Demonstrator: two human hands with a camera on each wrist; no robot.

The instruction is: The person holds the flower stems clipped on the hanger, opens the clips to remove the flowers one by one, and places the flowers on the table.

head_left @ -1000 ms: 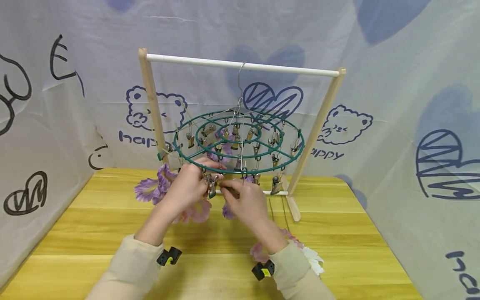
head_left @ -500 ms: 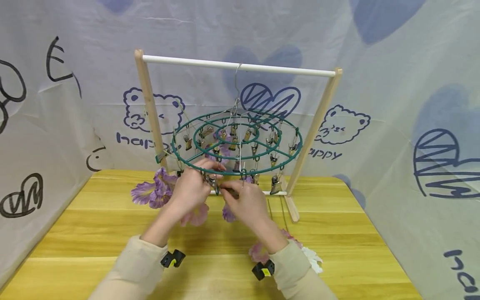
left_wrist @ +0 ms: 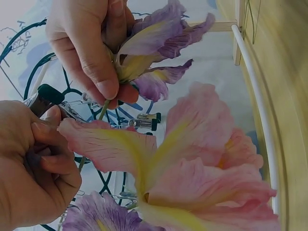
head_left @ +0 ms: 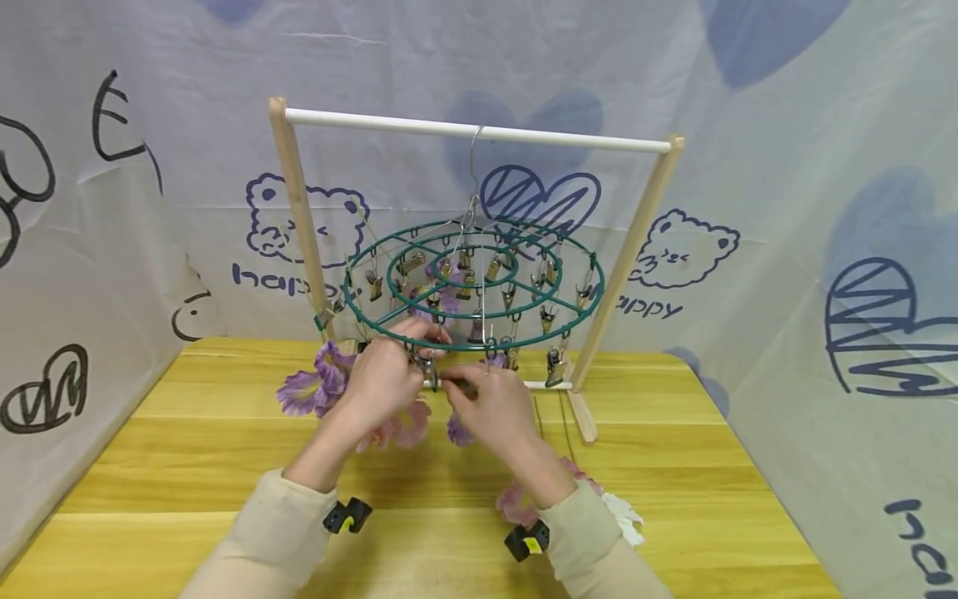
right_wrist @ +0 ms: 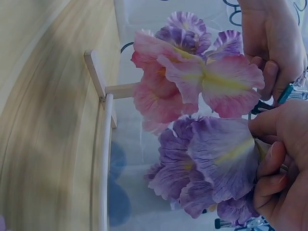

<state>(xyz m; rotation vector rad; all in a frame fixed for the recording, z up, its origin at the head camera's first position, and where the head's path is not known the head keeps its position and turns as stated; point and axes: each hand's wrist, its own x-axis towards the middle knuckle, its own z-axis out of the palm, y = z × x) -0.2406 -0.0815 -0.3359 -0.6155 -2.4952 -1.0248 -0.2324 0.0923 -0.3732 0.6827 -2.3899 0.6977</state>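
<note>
Clip hanger (head_left: 460, 316), one, with three concentric green rings, hung from one white rod (head_left: 374, 122). Right hand (head_left: 494, 408), fingertips together, pinches one ruffled purple flower (right_wrist: 211, 161) just beside the left hand (head_left: 385, 374), which pinches one metal clip (left_wrist: 45, 98).

Yellow wood-grain table (head_left: 419, 549): rack (head_left: 479, 131) standing; pink flower (head_left: 516, 503), white flower (head_left: 623, 517) lying.

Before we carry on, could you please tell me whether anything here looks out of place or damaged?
Nothing stands out: the round green clip hanger hangs from the straight white rod, and the ruffled pink flowers and ruffled purple flowers look intact.
</note>
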